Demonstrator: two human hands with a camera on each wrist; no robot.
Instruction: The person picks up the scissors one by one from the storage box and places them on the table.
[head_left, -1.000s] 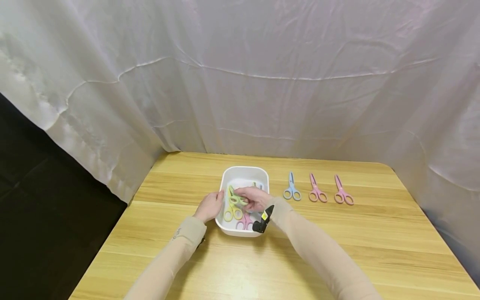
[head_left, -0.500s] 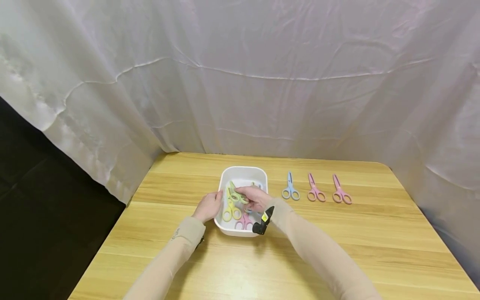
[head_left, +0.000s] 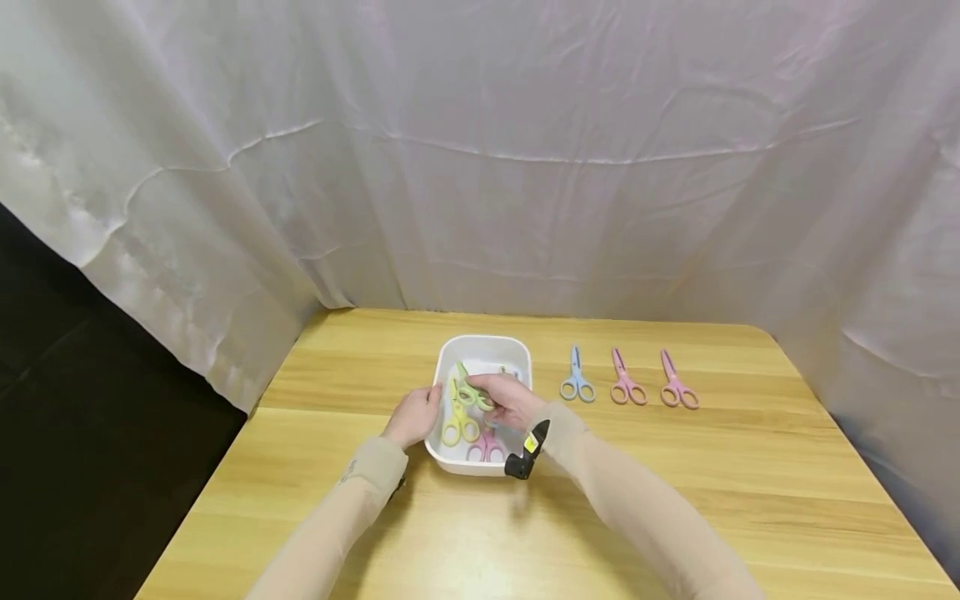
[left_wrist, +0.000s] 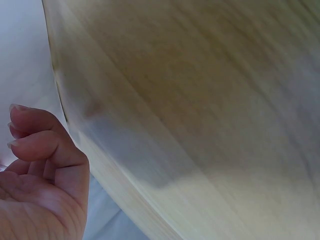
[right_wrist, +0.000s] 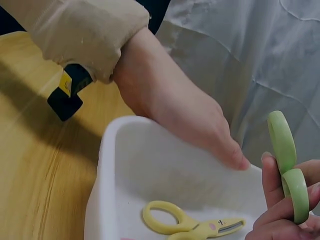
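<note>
A white plastic bin (head_left: 480, 343) stands on the table. My left hand (head_left: 413, 416) grips its left wall, the thumb lying over the rim in the right wrist view. In the left wrist view the fingers of that hand (left_wrist: 47, 165) are curled. Over the bin, my right hand (head_left: 512, 402) pinches green scissors (head_left: 471, 395) by the handle loops (right_wrist: 282, 142). Below them lie yellow scissors (head_left: 460, 422), with pink scissors (head_left: 486, 451) near the front wall. Bits of green and blue show at the bin's right side, partly hidden by my right hand.
To the right of the bin, blue scissors (head_left: 577, 379), pink scissors (head_left: 626, 382) and more pink scissors (head_left: 677, 385) lie in a row, tips pointing away. A pale curtain (head_left: 525, 208) hangs behind the wooden table (head_left: 712, 483).
The view has shifted slightly, so everything sits a little further left. Both hands keep their hold, and the green scissors stay over the bin with barely any movement.
</note>
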